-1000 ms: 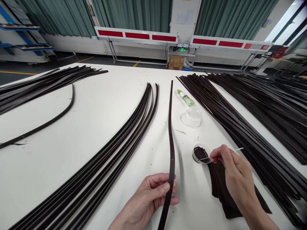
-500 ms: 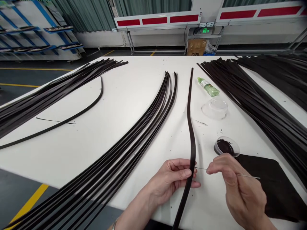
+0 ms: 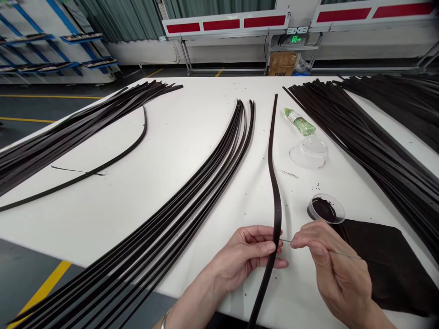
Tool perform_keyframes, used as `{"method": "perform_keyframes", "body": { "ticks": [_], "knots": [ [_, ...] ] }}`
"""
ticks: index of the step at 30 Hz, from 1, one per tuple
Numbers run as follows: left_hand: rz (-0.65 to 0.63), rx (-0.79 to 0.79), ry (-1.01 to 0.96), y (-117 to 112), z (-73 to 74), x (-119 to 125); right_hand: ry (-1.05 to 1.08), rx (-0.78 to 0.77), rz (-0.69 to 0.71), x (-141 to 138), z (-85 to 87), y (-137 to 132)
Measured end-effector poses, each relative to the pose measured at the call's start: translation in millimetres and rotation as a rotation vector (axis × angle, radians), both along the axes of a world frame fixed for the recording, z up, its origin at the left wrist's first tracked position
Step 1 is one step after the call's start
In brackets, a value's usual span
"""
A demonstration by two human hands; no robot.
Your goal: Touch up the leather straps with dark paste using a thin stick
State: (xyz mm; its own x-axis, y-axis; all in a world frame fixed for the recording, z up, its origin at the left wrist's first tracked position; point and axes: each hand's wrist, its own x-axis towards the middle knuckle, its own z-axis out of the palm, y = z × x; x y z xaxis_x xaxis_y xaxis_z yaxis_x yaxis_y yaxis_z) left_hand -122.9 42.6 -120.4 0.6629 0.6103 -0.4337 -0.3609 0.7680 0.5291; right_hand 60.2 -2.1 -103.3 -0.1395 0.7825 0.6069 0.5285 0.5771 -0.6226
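Observation:
My left hand [image 3: 247, 258] is closed round a long dark belt strap [image 3: 272, 183] that runs away from me across the white table [image 3: 192, 146]. My right hand [image 3: 334, 269] pinches a thin metal needle [image 3: 343, 254]; its tip touches the strap's edge just beside my left fingers. A small round cup of dark paste [image 3: 325, 209] stands just beyond my right hand. A black cloth [image 3: 387, 260] lies under my right wrist.
Several finished straps [image 3: 192, 201] fan out to the left of the held one. Big piles of straps [image 3: 370, 141] lie at the right, and another pile [image 3: 68, 128] at the far left. A green bottle [image 3: 299, 122] and a clear lid [image 3: 309, 153] lie nearby.
My right hand left the paste cup and brought the needle to the strap's edge by my left fingers. The view shifted left and down.

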Motion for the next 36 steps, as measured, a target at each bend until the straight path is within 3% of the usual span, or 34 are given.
{"method": "perform_keyframes", "body": {
  "ticks": [17,27,29,34,36],
  "knots": [
    [0.009,-0.005,0.011,-1,0.2,1,-0.064,-0.011,-0.053,-6,3.7,0],
    [0.003,0.002,0.014,-1,1.0,1,-0.024,-0.017,-0.001,-4,3.5,-1],
    [0.000,0.004,0.013,0,1.0,1,0.049,-0.060,-0.049,-1,-1.5,-7],
    [-0.004,0.003,0.030,0,2.0,0,0.394,-0.243,-0.360,-1,-10.5,-12],
    [-0.005,0.006,0.029,-1,1.8,0,0.427,-0.375,-0.372,-5,-9.9,-8]
  ]
}}
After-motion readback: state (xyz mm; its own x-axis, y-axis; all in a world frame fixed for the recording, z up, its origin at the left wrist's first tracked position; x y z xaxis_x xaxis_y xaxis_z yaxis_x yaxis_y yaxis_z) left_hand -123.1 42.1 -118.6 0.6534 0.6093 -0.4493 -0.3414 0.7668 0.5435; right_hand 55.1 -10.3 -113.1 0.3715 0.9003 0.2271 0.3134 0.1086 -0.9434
